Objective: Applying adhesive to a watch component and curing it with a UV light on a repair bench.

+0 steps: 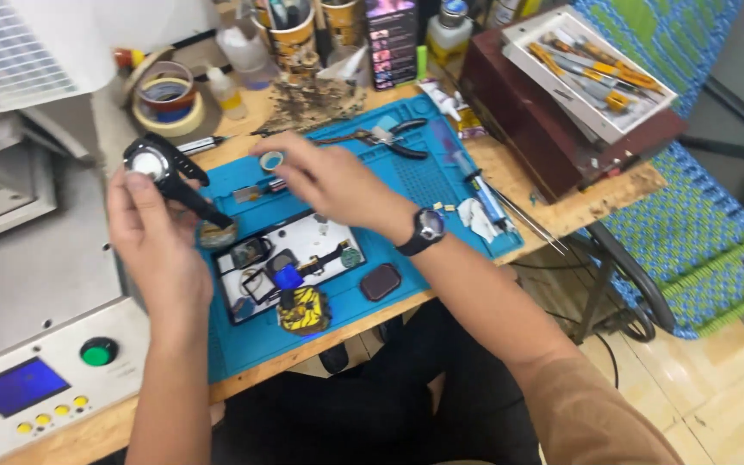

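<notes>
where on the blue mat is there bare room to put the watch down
Free patches: the mat's middle right, between the pliers and the white tray, and its front left corner below the tray. Crowded: the tray itself, the back edge with cups and tape rolls, and under the right hand.

right fingertips (279, 153) motion-blurred, tray (238, 297) parts too small to tell, fan (19, 52) cut off top-left

Probably a repair workshop: blue work mat (441, 185), pliers (389, 138).
</notes>
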